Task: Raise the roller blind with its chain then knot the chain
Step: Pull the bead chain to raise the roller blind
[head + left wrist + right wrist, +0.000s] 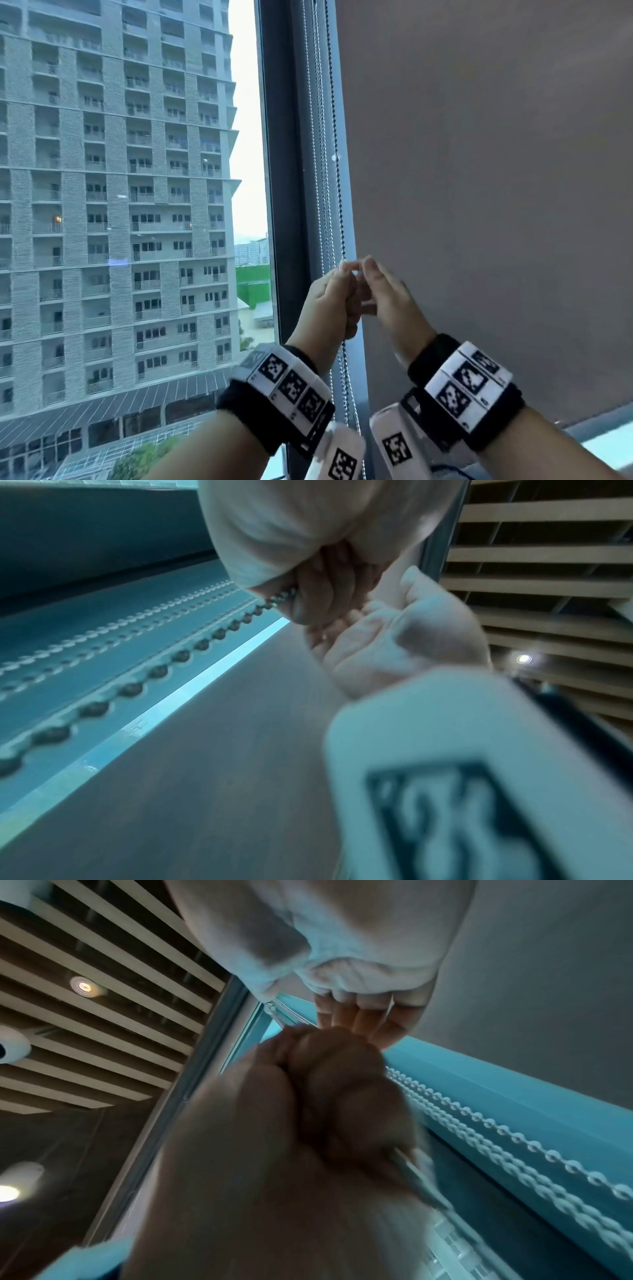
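The grey roller blind hangs down over the right part of the window. Its bead chain runs down the blind's left edge into my hands. My left hand is curled into a fist round this chain, which comes out again below the fist. My right hand is raised just right of it, with its fingers fairly straight and lying against the left fist. I see no chain inside the right hand; the left fist hides its fingertips.
A dark window frame stands left of the chain, with glass and a tower block beyond. Two more pale bead chains hang along the frame. The blind's bottom edge shows at lower right. Slatted ceiling is overhead.
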The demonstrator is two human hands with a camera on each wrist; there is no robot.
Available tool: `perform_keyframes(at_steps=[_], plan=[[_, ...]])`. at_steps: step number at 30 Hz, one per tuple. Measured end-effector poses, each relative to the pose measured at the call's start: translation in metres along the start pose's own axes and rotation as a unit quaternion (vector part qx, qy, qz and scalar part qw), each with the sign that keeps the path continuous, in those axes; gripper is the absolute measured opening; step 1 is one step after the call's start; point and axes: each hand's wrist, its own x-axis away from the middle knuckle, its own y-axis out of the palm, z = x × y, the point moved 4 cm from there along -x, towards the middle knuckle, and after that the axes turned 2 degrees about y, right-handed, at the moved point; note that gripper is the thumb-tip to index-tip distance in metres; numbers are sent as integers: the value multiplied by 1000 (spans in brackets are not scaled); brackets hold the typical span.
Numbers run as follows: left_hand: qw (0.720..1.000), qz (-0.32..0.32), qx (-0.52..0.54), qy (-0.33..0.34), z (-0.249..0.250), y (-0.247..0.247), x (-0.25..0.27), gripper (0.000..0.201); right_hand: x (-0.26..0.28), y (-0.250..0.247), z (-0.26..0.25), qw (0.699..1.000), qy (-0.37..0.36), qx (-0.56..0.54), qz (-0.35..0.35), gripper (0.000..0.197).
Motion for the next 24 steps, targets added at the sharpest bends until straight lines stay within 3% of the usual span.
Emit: perform_keyframes(at_steps=[5, 11, 15, 18, 24], plan=[[999, -16, -26, -31, -35, -7, 29, 44, -15, 9, -28, 999, -11, -20, -29, 37], [998, -47, 4, -46, -65, -11, 51, 36, -14, 24, -30, 990, 32, -122, -56, 37], [993, -88, 5, -84, -70, -12, 43, 65, -13, 25, -29, 996, -10, -91, -18, 50], [987, -113, -46, -105, -56, -19, 31, 76, -14, 23, -27, 994, -15, -103, -19, 53], [997, -52, -63, 9, 30, -16, -27, 59, -5, 23, -14, 992, 13, -125, -29, 52]])
